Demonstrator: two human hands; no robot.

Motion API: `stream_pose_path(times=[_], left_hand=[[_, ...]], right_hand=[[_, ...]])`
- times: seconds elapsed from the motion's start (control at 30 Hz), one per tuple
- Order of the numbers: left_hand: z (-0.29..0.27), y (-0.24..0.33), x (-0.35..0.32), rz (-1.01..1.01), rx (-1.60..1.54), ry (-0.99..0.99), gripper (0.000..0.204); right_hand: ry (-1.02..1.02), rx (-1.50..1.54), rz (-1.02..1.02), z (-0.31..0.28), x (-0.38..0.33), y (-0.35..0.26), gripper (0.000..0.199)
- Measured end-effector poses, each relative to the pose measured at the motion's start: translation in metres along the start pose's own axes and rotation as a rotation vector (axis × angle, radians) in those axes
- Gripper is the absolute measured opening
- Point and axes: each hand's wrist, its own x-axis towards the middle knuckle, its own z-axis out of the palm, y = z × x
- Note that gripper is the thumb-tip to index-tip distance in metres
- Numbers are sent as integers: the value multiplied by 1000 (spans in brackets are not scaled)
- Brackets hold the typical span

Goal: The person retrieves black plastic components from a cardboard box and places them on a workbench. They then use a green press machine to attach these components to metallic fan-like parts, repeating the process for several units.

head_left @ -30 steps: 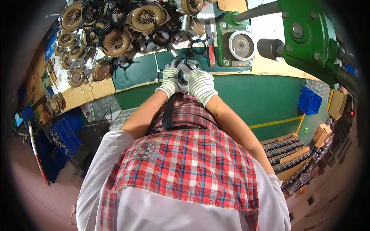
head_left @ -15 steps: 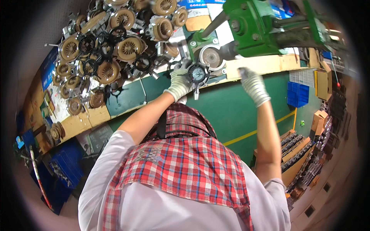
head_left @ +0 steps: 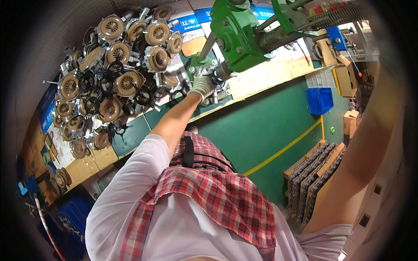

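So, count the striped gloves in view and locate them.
1: the striped glove on the left hand, at the green press. The right hand is out of sight, so another may be hidden.

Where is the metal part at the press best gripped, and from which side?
Probably by its stub, coming from the near side: this short tube sticks out of the metal part toward the near edge, away from the ram. The left hand covers the part's left side, so I can't judge a hold there.
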Motion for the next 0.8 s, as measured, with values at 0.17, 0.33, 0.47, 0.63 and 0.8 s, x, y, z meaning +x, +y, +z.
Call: stream_pose_path(times=[0.17, 0.33, 0.47, 0.63, 0.8], left_hand=[[-9, 13, -5, -43, -11, -94, 75], [32, -37, 4, 42, -30, 95, 73], [28, -3, -2, 92, -178, 33, 73], [42, -10, 2, 54, -466, -5, 67], [9, 0, -6, -239, -644, -176, 45]], right_hand=[[-24, -439, -39, -102, -93, -27, 32], [-294, -484, 50, -104, -225, -60, 32], [-655, -604, 535, -37, -315, -53, 31], [-687, -211, 509, -11, -301, -18, 39], [-725, -161, 610, 20, -289, -1, 31]])
